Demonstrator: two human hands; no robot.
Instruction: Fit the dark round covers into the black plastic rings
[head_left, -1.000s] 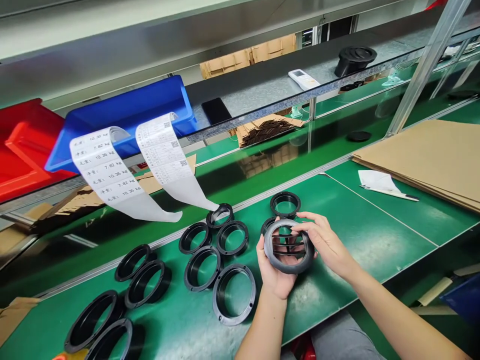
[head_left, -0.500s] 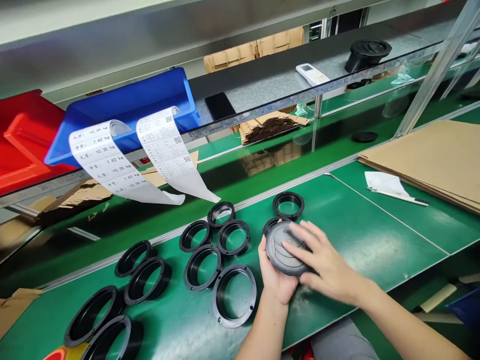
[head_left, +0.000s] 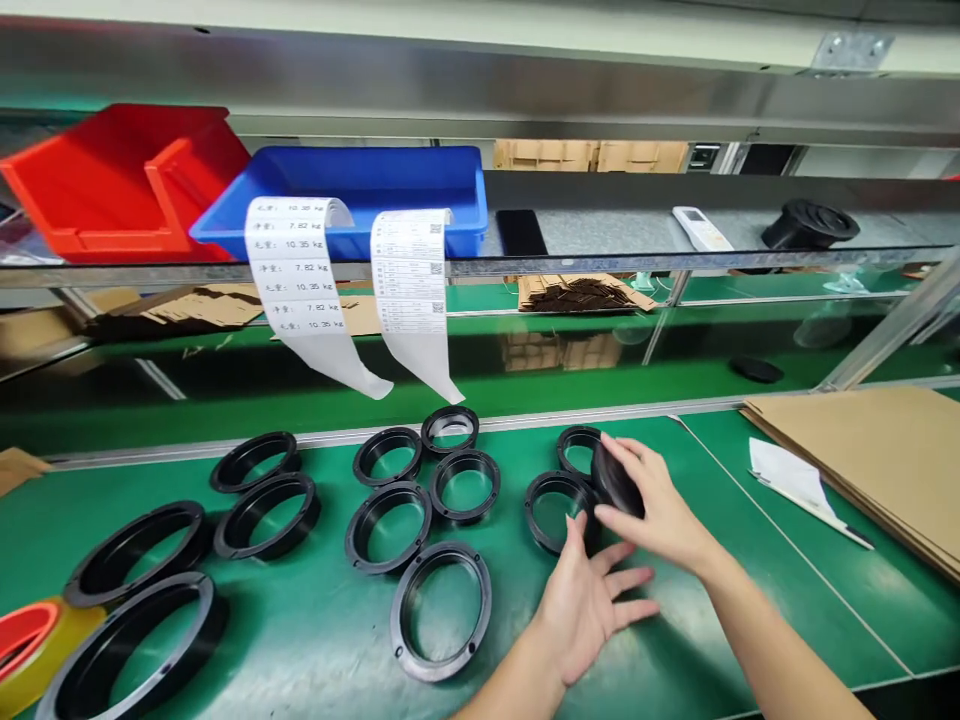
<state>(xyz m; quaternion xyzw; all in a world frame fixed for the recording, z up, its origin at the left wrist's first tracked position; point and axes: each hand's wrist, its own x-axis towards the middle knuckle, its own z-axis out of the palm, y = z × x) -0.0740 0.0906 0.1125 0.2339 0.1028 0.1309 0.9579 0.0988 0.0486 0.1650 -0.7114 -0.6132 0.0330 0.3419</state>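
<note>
Grasping a black round piece (head_left: 619, 484), the right hand (head_left: 664, 512) keeps its grip around the edge — the piece is tilted steeply over the green surface (head_left: 315, 640), just beside two black rings (head_left: 533, 514) on its left. Nearer the person, the left hand (head_left: 581, 612) has its grip released, fingers spread and palm bare — its thumb tip overlaps the nearer ring in view, though whether they touch cannot be told.

Black round piece (head_left: 615, 482) blurred, partly hidden behind right hand (head_left: 664, 505).
</note>
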